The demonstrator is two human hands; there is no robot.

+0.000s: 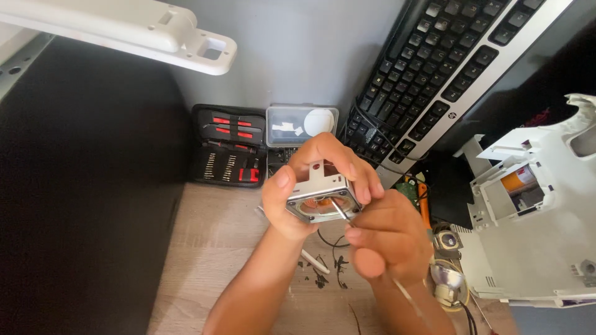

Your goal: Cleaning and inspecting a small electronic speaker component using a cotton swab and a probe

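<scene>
A small square grey metal housing with an orange core (pixel 322 197) sat gripped in two hands above the pale wooden desk (pixel 211 248).

The left hand (pixel 298 186) was wrapped tightly around the housing, thumb on its near edge and fingers over its top. The right hand (pixel 388 239) was closed around a thin metal tool (pixel 340 209) whose tip touched the housing's open face. Behind lay a black tool case with red-handled bits (pixel 228 146), a clear plastic box (pixel 302 124), a black keyboard (pixel 447 62) and, at right, a white plastic casing (pixel 540 236).

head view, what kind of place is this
Likely a home electronics repair desk: an open screwdriver kit, a keyboard propped against the wall, and a white casing lying opened beside the hands.
</scene>
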